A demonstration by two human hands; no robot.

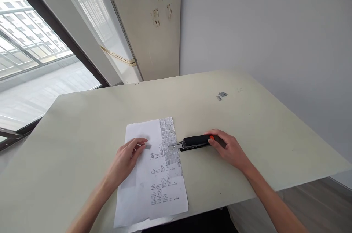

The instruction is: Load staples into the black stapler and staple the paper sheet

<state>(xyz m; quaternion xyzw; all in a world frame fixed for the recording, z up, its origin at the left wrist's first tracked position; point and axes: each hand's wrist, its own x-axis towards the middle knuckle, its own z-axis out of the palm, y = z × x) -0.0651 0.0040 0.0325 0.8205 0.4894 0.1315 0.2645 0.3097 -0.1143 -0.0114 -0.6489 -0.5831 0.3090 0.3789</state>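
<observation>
Between thumb and fingers, my left hand (129, 156) pinches a short grey strip of staples (147, 146) just above the paper. A black stapler (196, 141) with an orange part at its rear lies to the right, and my right hand (227, 147) grips that rear end. Its metal staple tray (174, 146) sticks out of the front, over the paper's right edge. The white paper (137, 181) lies under my left hand, printed with text and many rows of staple-like marks along its upper right side.
Several loose staple strips (221, 95) lie toward the far right of the pale table (90, 134). Behind the table stand a fridge-like cabinet (156, 49) with brown stains and a grey wall (261, 24). A window (27, 31) is at the left.
</observation>
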